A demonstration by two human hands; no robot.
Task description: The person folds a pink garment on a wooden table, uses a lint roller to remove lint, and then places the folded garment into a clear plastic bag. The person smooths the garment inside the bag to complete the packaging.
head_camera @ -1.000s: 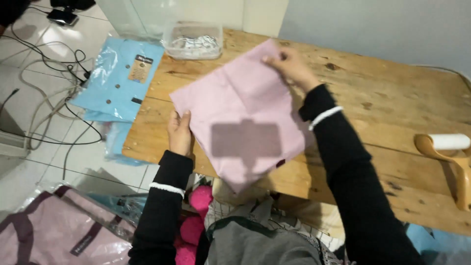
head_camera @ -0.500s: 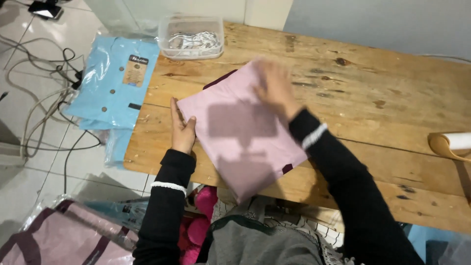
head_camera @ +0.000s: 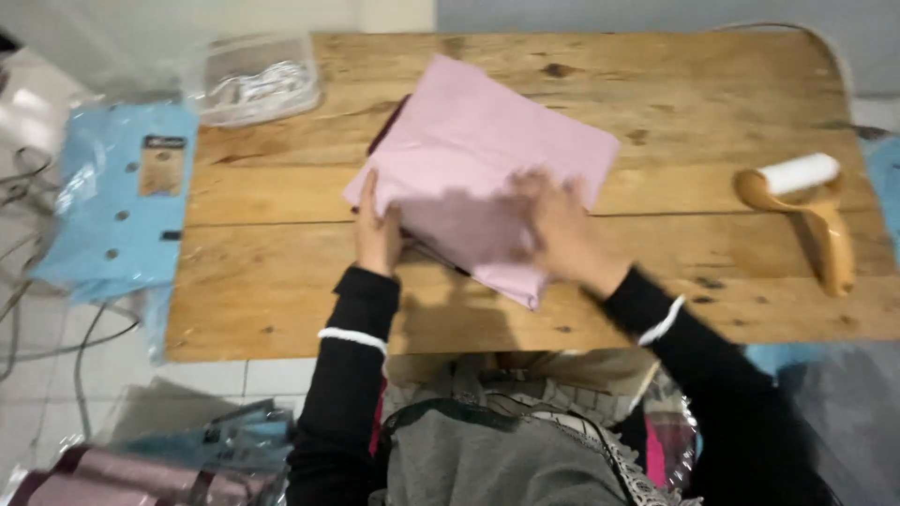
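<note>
Left hand: the left hand (head_camera: 378,234) lies against the left near edge of the pink folded cloth (head_camera: 487,159), fingers straight and pointing away from the person, the palm pressing the fabric's edge rather than closing round it.
Right hand: the right hand (head_camera: 561,225) rests flat on top of the cloth's near right part, fingers spread loosely; it is blurred, so whether any fabric is pinched under it cannot be told.
Cloth: the cloth lies on the wooden table (head_camera: 731,103), roughly in the middle, turned at an angle so one corner points to the far side and another hangs close to the near edge. A dark strip shows along its left underside.
Sleeves: both arms wear black sleeves with white cuffs.
Right of the cloth: a lint roller (head_camera: 808,201) with a white roll and a tan handle lies well apart from it, near the table's right end.
Far left corner: a clear plastic box (head_camera: 258,80) holding something white sits on the table.
Left of the table: a light blue packaged garment (head_camera: 117,201) lies beside it on the floor, with cables (head_camera: 37,309) next to it.
Near left: more bagged garments (head_camera: 141,464), pink and blue, lie on the floor.
</note>
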